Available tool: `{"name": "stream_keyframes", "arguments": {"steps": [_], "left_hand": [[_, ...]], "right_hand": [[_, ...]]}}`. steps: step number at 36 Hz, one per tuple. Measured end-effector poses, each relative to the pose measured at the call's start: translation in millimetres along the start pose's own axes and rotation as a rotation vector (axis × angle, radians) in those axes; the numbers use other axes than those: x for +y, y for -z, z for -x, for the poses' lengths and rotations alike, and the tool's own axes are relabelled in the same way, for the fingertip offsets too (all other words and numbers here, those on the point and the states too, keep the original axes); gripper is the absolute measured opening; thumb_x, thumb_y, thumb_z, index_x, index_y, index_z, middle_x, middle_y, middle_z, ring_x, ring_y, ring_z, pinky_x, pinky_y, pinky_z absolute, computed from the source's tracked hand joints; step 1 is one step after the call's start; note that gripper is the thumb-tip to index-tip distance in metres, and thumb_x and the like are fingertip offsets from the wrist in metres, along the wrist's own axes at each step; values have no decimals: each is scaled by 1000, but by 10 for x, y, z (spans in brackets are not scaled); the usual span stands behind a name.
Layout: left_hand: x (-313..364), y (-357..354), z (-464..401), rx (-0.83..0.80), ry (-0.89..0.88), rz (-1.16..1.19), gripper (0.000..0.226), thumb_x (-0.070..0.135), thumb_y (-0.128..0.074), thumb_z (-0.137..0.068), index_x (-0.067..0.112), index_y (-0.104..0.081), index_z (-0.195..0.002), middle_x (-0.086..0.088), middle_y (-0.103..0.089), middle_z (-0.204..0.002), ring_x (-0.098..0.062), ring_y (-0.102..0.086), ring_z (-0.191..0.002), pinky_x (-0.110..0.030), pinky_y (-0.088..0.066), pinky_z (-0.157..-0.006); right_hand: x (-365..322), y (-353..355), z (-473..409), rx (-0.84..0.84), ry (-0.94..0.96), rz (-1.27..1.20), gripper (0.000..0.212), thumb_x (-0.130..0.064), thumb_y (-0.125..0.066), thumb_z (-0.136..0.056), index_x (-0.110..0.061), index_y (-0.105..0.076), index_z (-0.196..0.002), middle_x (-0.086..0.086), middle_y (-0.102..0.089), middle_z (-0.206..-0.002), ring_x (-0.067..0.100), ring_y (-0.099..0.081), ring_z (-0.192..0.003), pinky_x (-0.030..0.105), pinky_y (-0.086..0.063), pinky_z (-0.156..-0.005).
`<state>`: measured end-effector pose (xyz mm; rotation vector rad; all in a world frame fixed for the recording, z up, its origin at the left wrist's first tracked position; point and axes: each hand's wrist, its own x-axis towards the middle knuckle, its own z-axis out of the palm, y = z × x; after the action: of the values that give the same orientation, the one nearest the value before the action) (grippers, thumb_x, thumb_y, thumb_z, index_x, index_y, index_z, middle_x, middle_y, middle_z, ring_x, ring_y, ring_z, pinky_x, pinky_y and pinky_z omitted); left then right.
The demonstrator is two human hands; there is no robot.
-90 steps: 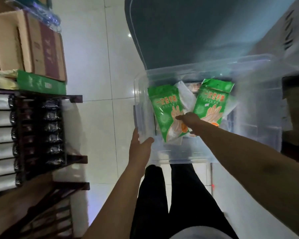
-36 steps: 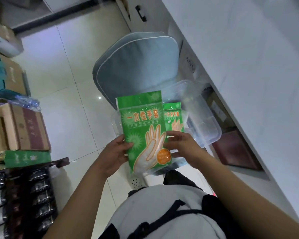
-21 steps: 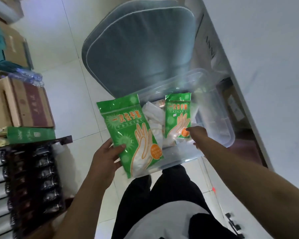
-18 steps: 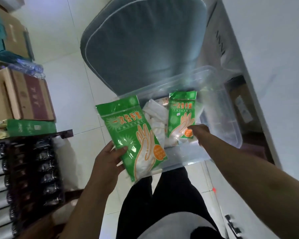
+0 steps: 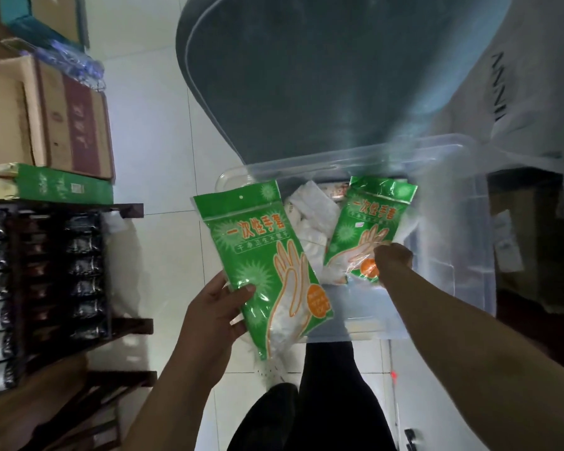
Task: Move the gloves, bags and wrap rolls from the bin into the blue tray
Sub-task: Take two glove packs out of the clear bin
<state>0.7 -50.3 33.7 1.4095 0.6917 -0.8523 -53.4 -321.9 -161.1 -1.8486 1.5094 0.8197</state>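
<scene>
White-tiled floor bears a clear bin [image 5: 355, 164] holding white packets [image 5: 313, 216].

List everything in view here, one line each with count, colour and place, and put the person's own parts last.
glove packs: 2, green with orange hand print; one held out over the floor left of the bin, one in the bin
clear bin: 1, transparent, on the floor ahead of the person
white packets: count unclear, white, in the bin between the two packs
grey cushion: 1, grey-blue, beyond the bin
cardboard box: 1, brown, top left
green box: 1, green, under the cardboard box
dark rack: 1, dark brown, left, holding rolls
left hand: pinches the nearer pack's lower edge
right hand: grips the pack in the bin
legs: dark trousers, bottom centre
</scene>
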Motion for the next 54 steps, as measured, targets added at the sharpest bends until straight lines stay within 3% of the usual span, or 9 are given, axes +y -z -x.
{"name": "stream_keyframes", "arguments": {"steps": [4, 11, 23, 29, 33, 38, 42, 47, 54], "left_hand": [[10, 52, 90, 11, 6, 9, 38, 12, -71, -78, 24, -74, -114, -11, -74, -116, -26, -73, -102, -38, -59, -73], [23, 129, 226, -19, 34, 5, 35, 5, -65, -85, 21, -73, -115, -10, -74, -118, -22, -73, -98, -35, -59, -68], [323, 175, 590, -184, -94, 55, 36, 2, -61, -83, 26, -76, -106, -5, -75, -113, -20, -72, -93, -39, -57, -77], [558, 117, 912, -377, -163, 79, 36, 9, -66, -76, 27, -75, -106, -2, -75, -113, -17, -72, -90, -37, -54, -80], [709, -12, 1008, -535, -188, 56, 37, 12, -65, -78, 30, -75, -109, 1, -75, -113, -15, -72, -91, -32, -58, -77], [775, -234, 1076, -715, -184, 65, 40, 10, -63, -78, 29, -72, -112, 2, -75, -114, -13, -73, -97, -33, -62, -77], [665, -428, 1135, -835, -101, 82, 52, 11, -60, -81, 24, -64, -131, -2, -70, -127, -18, -67, -114, -37, -56, -91], [392, -549, 1327, -904, -21, 69, 38, 11, -60, -81, 27, -72, -114, -2, -73, -121, -15, -72, -102, -35, -61, -81], [184, -596, 1585, -944, 58, 25, 58, 8, -65, -78, 17, -59, -134, -9, -69, -127, -21, -70, -103, -40, -60, -82]], "right_hand": [[16, 14, 26, 25, -172, -577, 32, -12, -61, -89, -20, -65, -120, 9, -65, -126, 30, -65, -110, 39, -58, -86], [113, 91, 161, -66, -27, -583, 31, -7, -55, -88, -16, -70, -114, 9, -70, -102, 19, -61, -69, 30, -55, -63], [330, 501, 1213, 74, 274, -447, 37, -18, -59, -85, -24, -71, -120, 2, -75, -108, 22, -68, -94, 26, -47, -72], [730, 838, 1977, 130, 413, -606, 23, -3, -69, -77, -18, -78, -92, 0, -72, -68, 12, -63, -62, 27, -50, -61], [1106, 1142, 2601, 154, 470, -672, 23, -1, -74, -78, -21, -79, -90, 3, -74, -78, 15, -65, -69, 29, -50, -68], [1623, 1487, 3369, 206, 435, -881, 28, 7, -70, -81, -17, -79, -93, 1, -75, -71, 14, -70, -57, 22, -52, -48], [2055, 1695, 3830, 318, 376, -982, 24, 3, -71, -83, -11, -76, -103, 13, -74, -93, 34, -74, -75, 48, -61, -64], [2475, 2046, 4054, 423, 304, -1038, 28, 7, -70, -82, -5, -73, -106, 21, -73, -100, 32, -72, -81, 51, -57, -74], [2703, 2624, 3578, 354, 185, -949, 39, 3, -71, -82, -4, -65, -120, 13, -75, -99, 30, -69, -97, 44, -55, -79]]}}
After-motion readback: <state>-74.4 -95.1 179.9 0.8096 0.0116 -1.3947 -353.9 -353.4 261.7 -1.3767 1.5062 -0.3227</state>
